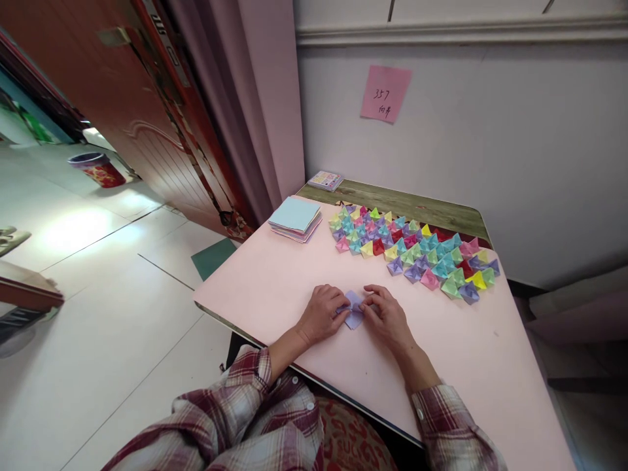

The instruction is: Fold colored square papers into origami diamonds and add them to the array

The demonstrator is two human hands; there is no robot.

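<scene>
A small folded piece of purple origami paper [354,318] lies on the pink tabletop between my hands. My left hand [321,314] pinches its left side, fingertips and thumb closed on the edge. On the opposite side, my right hand [387,315] grips the right edge between thumb and fingers. The paper looks folded into a diamond-like shape, with flaps near its middle; the finer creases are too small to make out. Beyond my hands, to the right, stand rows of folded paper boats [412,245] in many colours.
A stack of square coloured paper [295,217] sits at the table's back left. Behind it lies a small printed packet [326,180]. A pink note [386,93] hangs on the wall. Left of the table [275,281] are a door and a bin [101,171].
</scene>
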